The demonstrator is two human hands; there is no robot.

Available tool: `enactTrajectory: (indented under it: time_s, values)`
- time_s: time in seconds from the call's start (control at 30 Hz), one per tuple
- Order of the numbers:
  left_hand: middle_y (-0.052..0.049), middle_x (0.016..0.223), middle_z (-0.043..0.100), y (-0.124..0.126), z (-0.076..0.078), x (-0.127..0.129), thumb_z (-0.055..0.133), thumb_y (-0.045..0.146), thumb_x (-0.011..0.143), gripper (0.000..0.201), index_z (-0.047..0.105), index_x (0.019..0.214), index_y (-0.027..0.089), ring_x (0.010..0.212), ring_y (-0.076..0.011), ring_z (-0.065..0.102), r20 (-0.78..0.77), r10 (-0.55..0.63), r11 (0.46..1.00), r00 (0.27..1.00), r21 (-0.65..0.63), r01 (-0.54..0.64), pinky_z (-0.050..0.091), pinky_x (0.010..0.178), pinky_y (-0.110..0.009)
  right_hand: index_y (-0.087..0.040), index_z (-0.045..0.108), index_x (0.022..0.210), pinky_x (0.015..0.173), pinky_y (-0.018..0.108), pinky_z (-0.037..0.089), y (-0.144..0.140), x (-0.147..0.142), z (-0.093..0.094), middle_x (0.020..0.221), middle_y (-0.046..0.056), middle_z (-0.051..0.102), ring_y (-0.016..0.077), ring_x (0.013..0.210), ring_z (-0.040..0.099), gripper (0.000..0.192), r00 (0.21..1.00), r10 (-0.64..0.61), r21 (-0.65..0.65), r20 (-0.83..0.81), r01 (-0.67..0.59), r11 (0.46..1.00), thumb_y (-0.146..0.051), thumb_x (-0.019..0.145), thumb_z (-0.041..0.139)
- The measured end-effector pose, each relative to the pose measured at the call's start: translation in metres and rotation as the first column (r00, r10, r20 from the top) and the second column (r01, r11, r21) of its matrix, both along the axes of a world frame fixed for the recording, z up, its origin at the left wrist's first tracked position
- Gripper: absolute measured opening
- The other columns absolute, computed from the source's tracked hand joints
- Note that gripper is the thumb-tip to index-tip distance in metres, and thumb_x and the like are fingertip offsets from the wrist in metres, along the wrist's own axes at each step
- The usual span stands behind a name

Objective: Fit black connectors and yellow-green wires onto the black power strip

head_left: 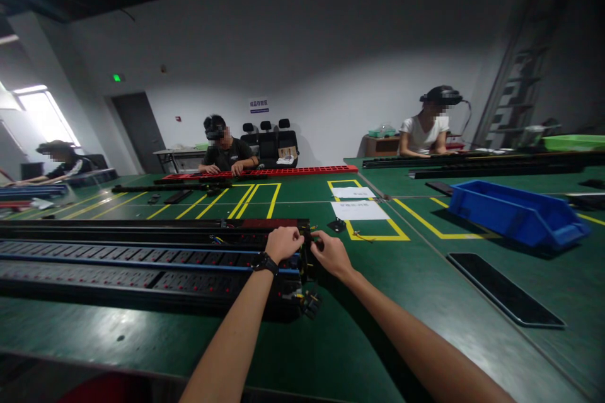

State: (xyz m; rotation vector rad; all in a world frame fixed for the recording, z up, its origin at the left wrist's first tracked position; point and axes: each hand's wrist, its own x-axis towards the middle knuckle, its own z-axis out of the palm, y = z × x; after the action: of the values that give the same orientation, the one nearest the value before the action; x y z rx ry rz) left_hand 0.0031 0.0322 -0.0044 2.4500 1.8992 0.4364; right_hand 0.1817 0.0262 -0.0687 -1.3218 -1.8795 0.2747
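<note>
Long black power strips (198, 282) lie side by side on the green table, with rows of sockets and blue edging. My left hand (283, 244), with a dark watch on the wrist, rests with curled fingers at the right end of the farther strips. Facing it, my right hand (332, 253) pinches at the same end, beside a small dark end part (307, 236). What exactly sits between the fingers of either hand is hidden. A black end piece with wires (311, 304) hangs from the nearest strip.
Right of my hands are a blue bin (515, 214) and a dark flat tablet-like panel (505, 289). Paper sheets (360, 210) lie beyond them, near a small black part (337, 225). Co-workers sit across the table by a red rail (302, 170) and black rails (496, 167).
</note>
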Motion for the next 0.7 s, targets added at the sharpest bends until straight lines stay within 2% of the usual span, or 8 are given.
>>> enactTrajectory:
  time_s: [0.5,0.7]
  values:
    - [-0.007,0.098,0.079,0.000,0.000,0.002,0.054,0.043,0.094,0.030,0.078,0.096,0.026,0.096,-0.0242,0.073,-0.014,0.027,1.000,1.000,-0.010,-0.027,0.052,0.084,-0.030,-0.018,0.076,0.110,0.067,0.028,0.046,0.011,-0.002,-0.010,0.075,0.003,0.072,0.0185,0.067,0.063,0.037,0.983,0.043,-0.040,-0.177,-0.051,0.998,-0.031,0.083,0.055]
    - [-0.007,0.099,0.080,0.000,0.001,0.002,0.054,0.042,0.094,0.029,0.078,0.097,0.026,0.098,-0.0236,0.073,-0.013,0.031,0.999,0.999,-0.012,-0.031,0.051,0.086,-0.030,-0.017,0.076,0.110,0.069,0.029,0.047,0.012,-0.001,-0.011,0.081,0.004,0.074,0.0188,0.070,0.064,0.037,0.974,0.067,-0.063,-0.217,-0.082,0.995,-0.030,0.082,0.055]
